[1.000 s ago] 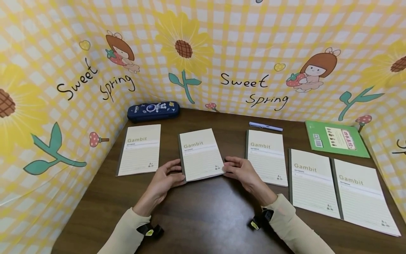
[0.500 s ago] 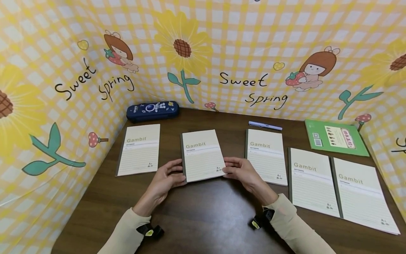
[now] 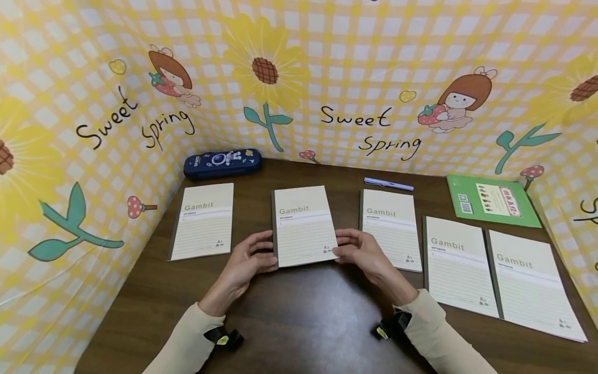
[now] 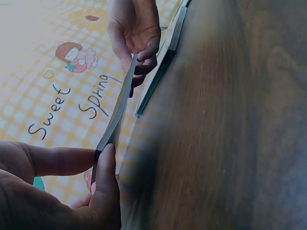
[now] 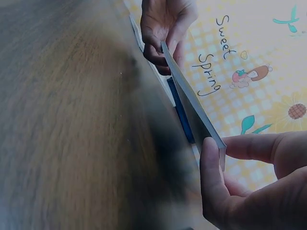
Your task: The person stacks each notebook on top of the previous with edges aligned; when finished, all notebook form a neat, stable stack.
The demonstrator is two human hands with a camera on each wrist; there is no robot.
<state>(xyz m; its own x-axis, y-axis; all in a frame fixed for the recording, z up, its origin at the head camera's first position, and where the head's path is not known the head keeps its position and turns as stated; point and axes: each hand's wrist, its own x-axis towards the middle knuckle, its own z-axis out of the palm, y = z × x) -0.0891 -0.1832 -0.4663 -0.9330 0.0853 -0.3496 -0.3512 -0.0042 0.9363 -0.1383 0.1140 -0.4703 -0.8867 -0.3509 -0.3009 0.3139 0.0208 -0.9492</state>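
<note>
Between both hands is a cream notebook point(image 3: 303, 226) with a dark spine and "Gambit" on its cover. My left hand point(image 3: 243, 267) pinches its spine edge near the lower left corner. At the lower right edge, my right hand point(image 3: 366, 254) pinches it between thumb and fingers. Both wrist views show the notebook point(image 4: 117, 112) edge-on and raised off the table, with a thumb on one face and fingertips on the other. Another Gambit notebook point(image 3: 204, 221) lies to the left, and a similar notebook point(image 3: 391, 228) lies just beyond the right hand.
Further right, two Gambit notebooks lie side by side, a nearer notebook point(image 3: 460, 267) and an outer notebook point(image 3: 534, 283). A green book point(image 3: 492, 200), a lilac pen point(image 3: 389, 184) and a blue pencil case point(image 3: 221, 164) lie at the back of the brown table point(image 3: 303, 322), before the checked cloth point(image 3: 345, 67).
The held notebook has moved slightly to the right and turned straighter, with both hands following it. The other notebooks, pen and case stay in place while the head view shifts a little.
</note>
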